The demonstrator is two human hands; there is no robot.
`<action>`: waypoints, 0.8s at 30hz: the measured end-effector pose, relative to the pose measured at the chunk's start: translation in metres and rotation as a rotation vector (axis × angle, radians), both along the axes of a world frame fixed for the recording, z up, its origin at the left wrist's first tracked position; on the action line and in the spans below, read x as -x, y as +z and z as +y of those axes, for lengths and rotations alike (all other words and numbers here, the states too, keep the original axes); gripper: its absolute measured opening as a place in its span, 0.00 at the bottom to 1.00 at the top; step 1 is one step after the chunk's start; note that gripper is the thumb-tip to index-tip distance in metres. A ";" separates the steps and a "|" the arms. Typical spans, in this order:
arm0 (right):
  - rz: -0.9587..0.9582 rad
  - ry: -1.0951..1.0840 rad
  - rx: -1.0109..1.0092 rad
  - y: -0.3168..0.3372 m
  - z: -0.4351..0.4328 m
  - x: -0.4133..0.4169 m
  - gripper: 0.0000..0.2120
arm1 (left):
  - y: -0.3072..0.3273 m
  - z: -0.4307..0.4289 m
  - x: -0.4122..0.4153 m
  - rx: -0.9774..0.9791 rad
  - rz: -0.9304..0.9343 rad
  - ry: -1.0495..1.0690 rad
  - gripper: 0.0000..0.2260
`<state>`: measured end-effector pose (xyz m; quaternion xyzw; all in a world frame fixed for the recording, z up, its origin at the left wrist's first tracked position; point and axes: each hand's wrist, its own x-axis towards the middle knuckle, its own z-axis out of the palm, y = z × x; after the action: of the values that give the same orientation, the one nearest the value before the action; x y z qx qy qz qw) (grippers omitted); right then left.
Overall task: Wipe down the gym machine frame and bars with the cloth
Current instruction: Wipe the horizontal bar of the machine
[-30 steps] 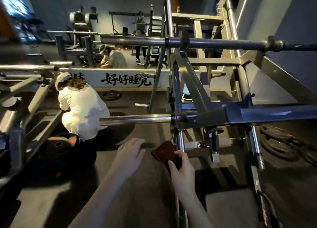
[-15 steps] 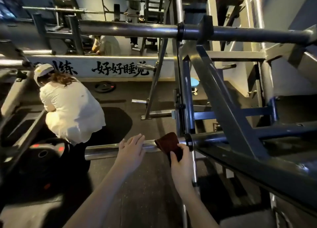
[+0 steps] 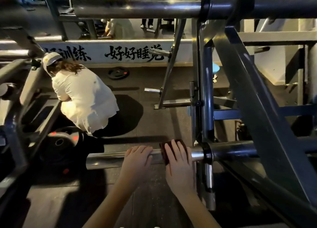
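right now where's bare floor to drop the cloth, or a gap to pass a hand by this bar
Bare floor lies on your side of the chrome bar, and beyond it up to the rack foot. Crowded: left, the weight plate and crouching person; right of the collar, frame tubes crisscross.

crouching person (image 3: 82,97) in white top; weight plate (image 3: 118,73) on floor; lettered banner (image 3: 120,56) behind; blue stool (image 3: 215,68), perhaps
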<state>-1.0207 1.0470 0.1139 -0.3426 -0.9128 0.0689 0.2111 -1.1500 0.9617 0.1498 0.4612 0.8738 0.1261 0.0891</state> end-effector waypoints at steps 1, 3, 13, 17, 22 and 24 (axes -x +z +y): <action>0.000 0.024 0.000 -0.001 0.004 -0.004 0.29 | -0.001 -0.001 0.001 -0.008 0.004 -0.008 0.17; -0.030 0.005 -0.023 0.000 0.017 -0.018 0.26 | -0.004 -0.004 0.003 -0.036 0.002 -0.029 0.17; -0.104 -0.062 0.058 -0.001 -0.004 0.011 0.24 | -0.005 -0.008 0.012 -0.050 0.001 -0.112 0.17; -0.153 -0.157 0.040 -0.001 0.024 -0.021 0.25 | -0.005 -0.010 0.019 -0.076 -0.025 -0.170 0.17; -0.063 -0.304 0.118 0.005 -0.004 0.016 0.24 | -0.006 -0.011 0.018 -0.092 -0.033 -0.151 0.16; -0.129 -0.113 0.096 0.002 -0.014 0.020 0.24 | -0.004 -0.009 0.017 -0.078 -0.037 -0.147 0.17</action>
<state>-1.0404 1.0333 0.1159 -0.4070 -0.8995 0.0784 0.1386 -1.1672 0.9522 0.1459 0.5248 0.8302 0.1616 0.0961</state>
